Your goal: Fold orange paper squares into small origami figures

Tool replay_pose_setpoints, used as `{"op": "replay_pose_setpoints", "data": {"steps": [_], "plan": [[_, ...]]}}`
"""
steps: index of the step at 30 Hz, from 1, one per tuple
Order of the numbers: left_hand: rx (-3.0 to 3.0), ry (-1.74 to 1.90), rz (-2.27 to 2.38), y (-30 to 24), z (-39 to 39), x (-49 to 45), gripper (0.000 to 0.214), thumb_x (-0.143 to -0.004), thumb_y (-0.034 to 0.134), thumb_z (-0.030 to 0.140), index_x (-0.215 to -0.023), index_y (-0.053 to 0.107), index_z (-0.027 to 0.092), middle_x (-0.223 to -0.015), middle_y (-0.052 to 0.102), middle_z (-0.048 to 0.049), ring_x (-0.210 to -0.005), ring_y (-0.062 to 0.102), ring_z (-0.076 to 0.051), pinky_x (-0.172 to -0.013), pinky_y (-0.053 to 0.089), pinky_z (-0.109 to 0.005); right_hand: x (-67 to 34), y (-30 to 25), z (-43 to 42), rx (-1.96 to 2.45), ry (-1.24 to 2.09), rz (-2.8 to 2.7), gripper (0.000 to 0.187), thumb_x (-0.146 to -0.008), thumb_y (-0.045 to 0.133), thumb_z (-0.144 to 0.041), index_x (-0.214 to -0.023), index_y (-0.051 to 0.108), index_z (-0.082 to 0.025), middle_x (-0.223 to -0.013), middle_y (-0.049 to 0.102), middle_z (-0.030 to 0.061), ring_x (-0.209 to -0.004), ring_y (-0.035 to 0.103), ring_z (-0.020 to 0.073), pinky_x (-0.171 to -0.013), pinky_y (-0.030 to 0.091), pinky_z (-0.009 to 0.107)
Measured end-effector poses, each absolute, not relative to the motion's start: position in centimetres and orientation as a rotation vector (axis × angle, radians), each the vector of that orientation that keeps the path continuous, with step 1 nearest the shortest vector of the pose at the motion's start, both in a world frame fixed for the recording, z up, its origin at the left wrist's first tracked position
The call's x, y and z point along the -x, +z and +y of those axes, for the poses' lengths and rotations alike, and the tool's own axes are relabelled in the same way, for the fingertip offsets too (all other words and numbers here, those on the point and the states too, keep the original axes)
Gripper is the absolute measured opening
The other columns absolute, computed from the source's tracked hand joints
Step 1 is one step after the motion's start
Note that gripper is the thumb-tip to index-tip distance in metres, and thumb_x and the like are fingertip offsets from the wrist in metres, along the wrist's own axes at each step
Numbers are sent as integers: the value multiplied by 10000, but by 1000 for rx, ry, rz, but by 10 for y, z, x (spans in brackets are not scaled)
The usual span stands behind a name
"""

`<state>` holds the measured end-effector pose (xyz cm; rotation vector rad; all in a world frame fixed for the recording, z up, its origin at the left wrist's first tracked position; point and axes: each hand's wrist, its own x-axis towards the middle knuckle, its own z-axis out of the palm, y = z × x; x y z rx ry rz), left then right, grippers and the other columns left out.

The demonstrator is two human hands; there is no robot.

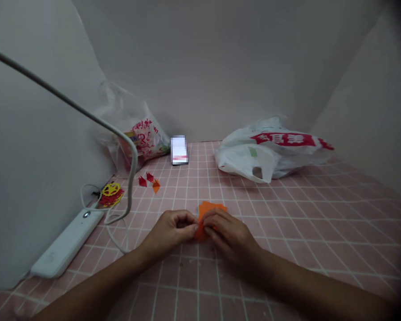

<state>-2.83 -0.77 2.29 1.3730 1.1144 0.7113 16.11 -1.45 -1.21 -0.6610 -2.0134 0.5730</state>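
Observation:
A piece of orange paper lies low over the pink tiled-pattern tabletop, between my two hands. My left hand pinches its left edge between thumb and forefinger. From the other side, my right hand has its curled fingertips closed on the same paper, covering much of it. Whether it is one sheet or several layers I cannot tell. Beyond my left hand rest small folded paper pieces: two red ones and an orange one.
A grey-white cable arches through the left side, above a long white device with a round button. Yellow and red cutouts lie beside it. Behind are a lit phone, a clear plastic bag and a white plastic bag.

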Motion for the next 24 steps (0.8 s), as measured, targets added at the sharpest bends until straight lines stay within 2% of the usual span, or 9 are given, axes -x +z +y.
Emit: {"op": "replay_pose_setpoints", "data": {"steps": [12, 16, 19, 24], "plan": [[-1713, 734, 1223, 26, -13, 29, 99, -791, 585, 208, -730, 647, 161, -697, 671, -22, -641, 588, -138, -605, 452, -248, -164, -2, -17, 705, 812, -1928, 139, -927, 489, -143, -865, 607, -184, -814, 635, 53, -761, 585, 178, -694, 475, 337], [-1686, 741, 1222, 26, -11, 29, 88, -791, 586, 217, -743, 640, 168, -742, 692, -34, -674, 615, -148, -625, 473, -256, -166, 1, -15, 609, 835, -1952, 80, -909, 566, -177, -945, 635, -192, -898, 634, 65, -849, 600, 194, -755, 503, 357], [-1670, 766, 1238, 25, -11, 29, 81, -780, 589, 217, -716, 617, 176, -762, 697, -38, -693, 625, -158, -630, 482, -261, -164, -2, -16, 589, 746, -1975, 131, -873, 661, -215, -1003, 646, -211, -979, 616, 70, -914, 599, 206, -783, 515, 364], [-1597, 798, 1228, 21, -14, 25, 57, -757, 582, 204, -706, 587, 179, -713, 667, -17, -621, 595, -138, -575, 467, -242, -159, -9, -22, 685, 578, -2028, 170, -911, 541, -104, -957, 660, -217, -960, 585, 64, -878, 580, 192, -746, 504, 343]]}}
